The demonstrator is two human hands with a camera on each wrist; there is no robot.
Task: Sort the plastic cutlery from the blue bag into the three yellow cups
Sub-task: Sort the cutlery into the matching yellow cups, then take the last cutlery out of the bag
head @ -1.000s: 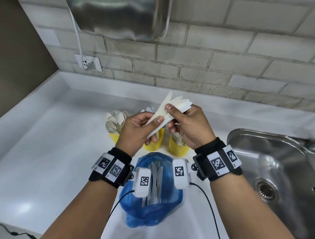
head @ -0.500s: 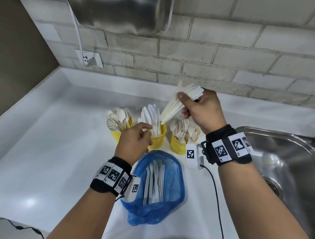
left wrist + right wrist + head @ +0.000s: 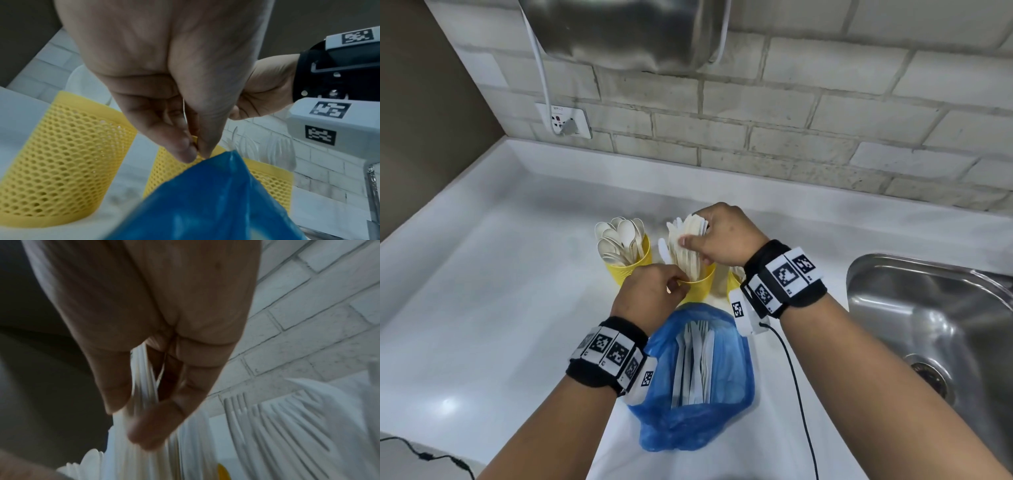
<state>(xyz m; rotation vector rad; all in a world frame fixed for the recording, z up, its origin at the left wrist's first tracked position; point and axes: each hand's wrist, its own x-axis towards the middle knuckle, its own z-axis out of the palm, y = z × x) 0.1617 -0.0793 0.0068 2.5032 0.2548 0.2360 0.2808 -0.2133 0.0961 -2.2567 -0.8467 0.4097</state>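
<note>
I see the white counter (image 3: 482, 308) running along a grey brick wall, with a steel sink (image 3: 928, 325) at the right and a wall socket (image 3: 563, 121) at the back left. On the counter nearest me lies the blue bag (image 3: 722, 394), thin crinkled plastic with its mouth open toward the cups, and pale white cutlery (image 3: 697, 359) lying lengthwise inside it. Just beyond the bag stand the three yellow cups in a row, each with a honeycomb mesh wall. The left cup (image 3: 633, 269) is full of white spoons (image 3: 619, 236), bowls up. The middle cup (image 3: 700, 282) holds upright flat white pieces that look like knives (image 3: 685, 253). The right cup (image 3: 732, 279) is mostly hidden behind my right wrist in the head view; the right wrist view shows forks (image 3: 267, 426) fanned out in it. My right hand (image 3: 722, 236) is above the middle cup, thumb and fingers pinching a bundle of the flat white pieces whose lower ends reach into that cup. My left hand (image 3: 650, 294) is at the near rim of the middle cup, thumb and forefinger pressed together on the yellow rim, the other fingers curled.
</note>
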